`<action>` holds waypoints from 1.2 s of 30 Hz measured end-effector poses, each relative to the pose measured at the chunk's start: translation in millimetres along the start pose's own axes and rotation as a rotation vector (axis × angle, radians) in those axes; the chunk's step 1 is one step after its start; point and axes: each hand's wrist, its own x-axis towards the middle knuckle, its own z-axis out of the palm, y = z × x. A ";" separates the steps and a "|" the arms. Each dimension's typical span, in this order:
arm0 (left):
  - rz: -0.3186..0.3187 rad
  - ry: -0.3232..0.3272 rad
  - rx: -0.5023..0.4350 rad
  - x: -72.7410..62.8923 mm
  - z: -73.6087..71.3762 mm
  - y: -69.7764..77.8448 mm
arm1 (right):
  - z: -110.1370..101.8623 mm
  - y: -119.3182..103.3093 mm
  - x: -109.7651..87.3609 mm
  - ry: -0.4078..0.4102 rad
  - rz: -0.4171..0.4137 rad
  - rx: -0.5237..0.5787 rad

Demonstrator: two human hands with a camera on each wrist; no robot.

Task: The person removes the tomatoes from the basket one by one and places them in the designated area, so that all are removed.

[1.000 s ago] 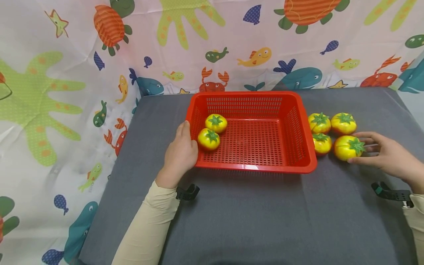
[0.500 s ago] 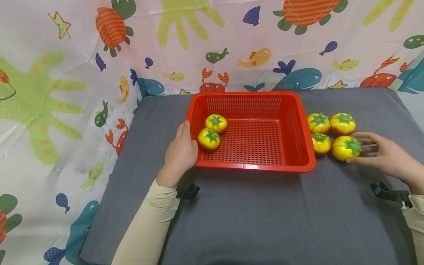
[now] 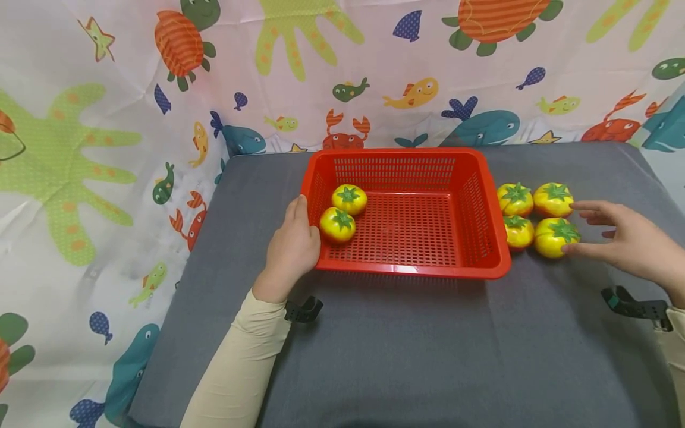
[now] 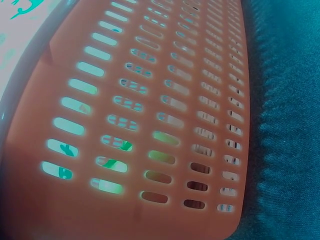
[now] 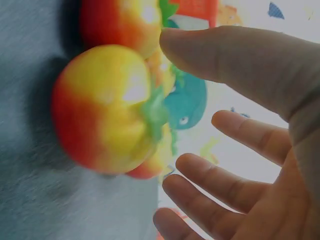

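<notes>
Right wrist: right hand (image 5: 280,200), loosely spread, faces a fruit (image 5: 102,110).

My sleeves (image 3: 235,362) are cream, my wrist straps (image 3: 304,310) black. The tomatoes (image 3: 553,201) blend yellow into red under green leaves (image 3: 564,230); the basket (image 3: 407,268) is red, the table (image 3: 401,345) grey, the white curtain (image 3: 481,77) printed with orange-striped turtles (image 3: 503,18) and teal whales (image 3: 484,126).

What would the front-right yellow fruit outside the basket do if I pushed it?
The yellow fruit would probably roll, since it's round. Pushed toward the basket, it might bump the neighbouring fruit. It looks shiny, so may be slippery.
</notes>
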 end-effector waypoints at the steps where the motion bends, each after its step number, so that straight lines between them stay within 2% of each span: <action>1: 0.002 0.000 0.002 0.1 0.0 0.1 | -1.7 -4.0 0.0 0.012 -0.004 -0.001; 8: 0.005 0.000 0.003 -0.3 -1.0 -0.2 | -10.9 -36.2 8.2 0.072 -0.036 0.010; 14: 0.000 -0.006 0.006 1.4 -0.6 0.9 | -11.5 -56.5 18.9 0.048 -0.053 0.062; 25: -0.003 -0.004 0.018 1.5 0.4 0.4 | -15.9 -88.0 33.0 -0.027 -0.104 0.056; 36: 0.007 0.001 0.019 1.1 0.4 0.0 | -16.1 -126.6 50.6 -0.028 -0.175 0.086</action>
